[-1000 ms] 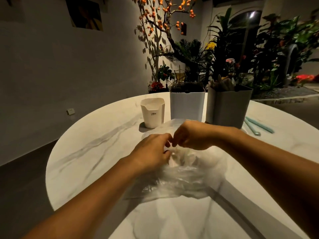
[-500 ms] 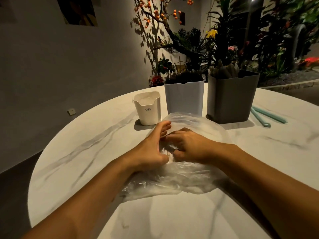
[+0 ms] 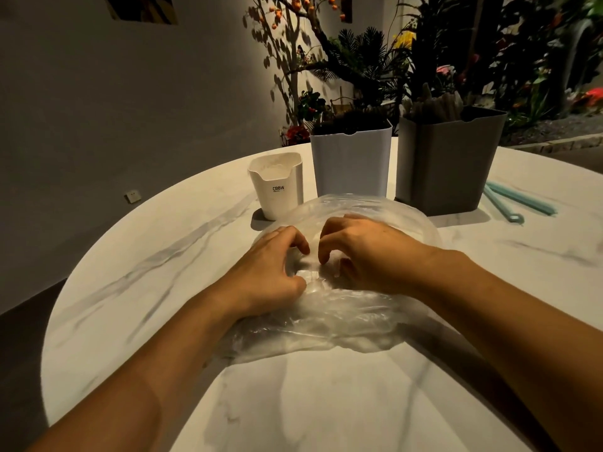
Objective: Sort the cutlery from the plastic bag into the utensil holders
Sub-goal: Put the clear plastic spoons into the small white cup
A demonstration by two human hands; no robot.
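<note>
A clear plastic bag (image 3: 329,324) lies crumpled on the white marble table (image 3: 163,288), its contents blurred. My left hand (image 3: 270,275) and my right hand (image 3: 365,252) sit side by side on top of the bag, fingers curled into the plastic near its middle. Behind the bag stand three holders: a small white cup marked CRBW (image 3: 277,187), a taller white holder (image 3: 350,161) with dark items in it, and a grey holder (image 3: 447,161) with pale handles sticking out.
Two light blue straw-like sticks (image 3: 518,200) lie on the table to the right of the grey holder. Potted plants and a branch with orange berries stand beyond the table's far edge. A grey wall is at the left.
Both hands came down from pinching the raised plastic and now press curled fingers into the flattened bag. The view has tilted down and closer.
</note>
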